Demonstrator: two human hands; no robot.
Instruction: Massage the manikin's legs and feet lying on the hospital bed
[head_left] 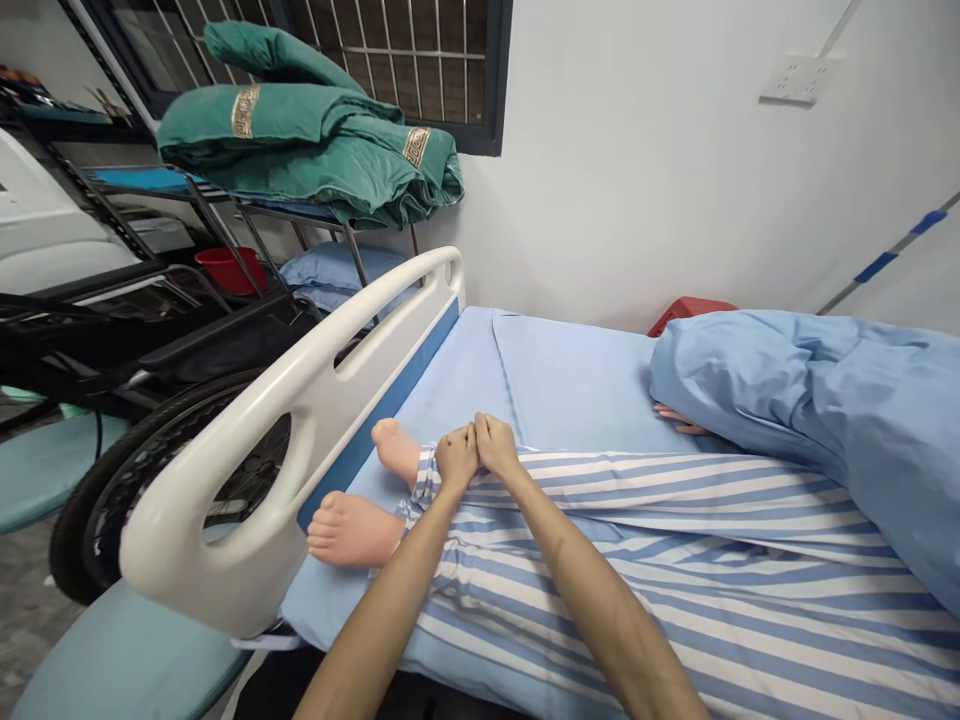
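Note:
A manikin lies on the hospital bed [555, 380] in blue-and-white striped trousers [675, 520], its two bare feet [352, 525] pointing at the footboard. Side by side on the far trouser leg, near its hem, are both my hands. My left hand [456, 458] is closed, pinching the striped cloth just above the far foot [396, 448]. My right hand [496, 446] is closed too, gripping the same cloth right beside the left. A light blue quilt [817, 420] covers the manikin's upper body; one manikin hand [679, 418] pokes out under its edge.
The white footboard [300, 410] stands at the bed's left end. Behind it are a wheelchair wheel [150, 470], a metal rack with a folded green quilt [315, 130], a red bucket [225, 268] and a blue pillow [330, 270]. A red stool [686, 310] sits by the wall.

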